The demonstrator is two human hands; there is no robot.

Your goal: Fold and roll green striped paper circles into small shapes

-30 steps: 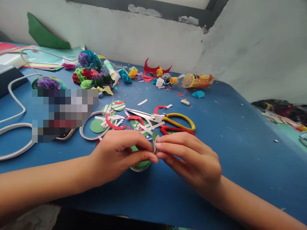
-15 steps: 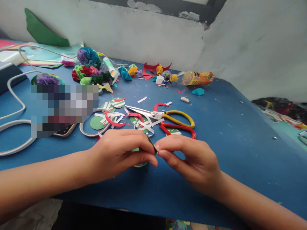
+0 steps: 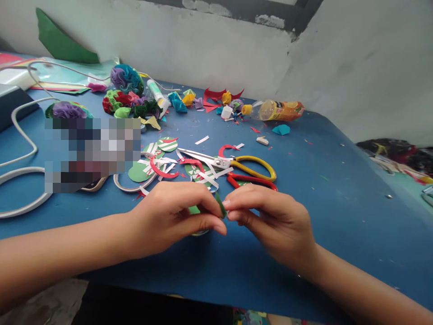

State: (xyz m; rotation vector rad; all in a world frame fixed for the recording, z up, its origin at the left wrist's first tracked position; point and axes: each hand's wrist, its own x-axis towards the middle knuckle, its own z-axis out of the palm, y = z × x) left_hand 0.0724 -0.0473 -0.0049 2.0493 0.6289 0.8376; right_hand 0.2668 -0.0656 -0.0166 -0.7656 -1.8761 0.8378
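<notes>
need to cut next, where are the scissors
In the head view, the scissors lie mid-table just beyond the right hand, amid paper scraps.

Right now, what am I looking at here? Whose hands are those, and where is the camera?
The camera sits on a person's head and looks down, so both hands are that person's own. The left hand and the right hand meet in the middle and pinch a small green paper piece between their fingertips. They work over a blue table. Behind the hands lie scissors with one yellow and one red handle, green paper circles with white strips and red paper curls. Farther back are folded colourful paper flowers and an orange drink bottle lying on its side.
</notes>
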